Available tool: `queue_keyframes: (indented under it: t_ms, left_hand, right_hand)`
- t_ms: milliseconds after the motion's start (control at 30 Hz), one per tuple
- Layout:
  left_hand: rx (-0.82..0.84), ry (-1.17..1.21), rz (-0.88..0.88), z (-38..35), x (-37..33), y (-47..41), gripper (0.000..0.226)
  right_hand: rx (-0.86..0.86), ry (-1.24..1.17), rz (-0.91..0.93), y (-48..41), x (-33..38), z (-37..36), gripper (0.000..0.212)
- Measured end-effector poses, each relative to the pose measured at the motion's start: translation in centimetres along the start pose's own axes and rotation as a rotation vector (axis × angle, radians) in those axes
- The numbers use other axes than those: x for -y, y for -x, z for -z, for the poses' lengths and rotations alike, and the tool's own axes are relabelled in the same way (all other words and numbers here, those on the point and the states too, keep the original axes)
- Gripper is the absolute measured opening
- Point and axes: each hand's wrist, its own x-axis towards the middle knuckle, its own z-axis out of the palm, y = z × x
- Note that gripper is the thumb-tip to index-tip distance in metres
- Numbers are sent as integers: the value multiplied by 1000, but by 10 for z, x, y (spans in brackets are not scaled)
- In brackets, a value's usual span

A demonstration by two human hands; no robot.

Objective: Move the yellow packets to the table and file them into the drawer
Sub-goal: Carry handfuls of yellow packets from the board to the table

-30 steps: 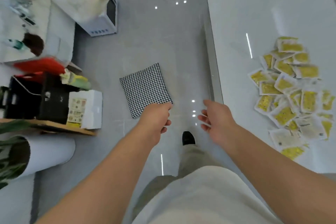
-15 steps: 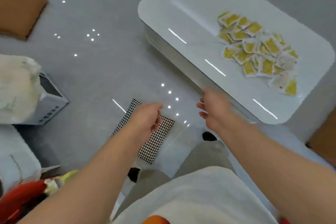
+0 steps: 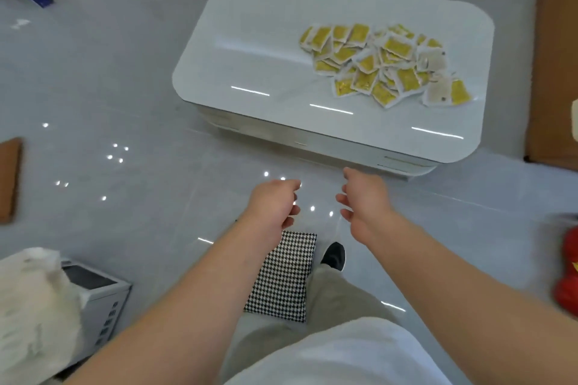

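Left hand [image 3: 275, 203] and right hand [image 3: 364, 206] hover mid-frame, each grip released and empty. Best to pull the drawer [image 3: 403, 162] wide open before gathering yellow packets [image 3: 384, 62] off the table [image 3: 250, 40].

Both arms are out in front, bare from the elbow down, forearms angling in toward each other. The left hand [image 3: 274, 201] is empty, back of the hand up, its fingers [image 3: 290, 218] loosely curled and pointing in toward the other hand. The right hand [image 3: 364, 201] mirrors it, holding nothing, with its fingers [image 3: 343, 199] relaxed and slightly spread and the thumb [image 3: 348, 172] forward on top. The two hands sit level with one another, near but apart, palms half facing across the gap. Wrists are straight, with no grip on either side.
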Motion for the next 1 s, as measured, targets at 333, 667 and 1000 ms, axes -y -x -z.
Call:
queue_keyframes:
  t_ms: [333,667,1000]
  left_hand:
    - [41,-110,-24,-15,-55,-34,12]
    - [110,-170,-29,1,-97,-82,12]
    - [244,-476,-278,21,-160,-236,17]
  right_hand:
    - [-46,-78,34,-33,40,-15,47]
    - [-171,-136,98,-61,76,-57,37]
    - [-366,49,256,-147,104,-133,14]
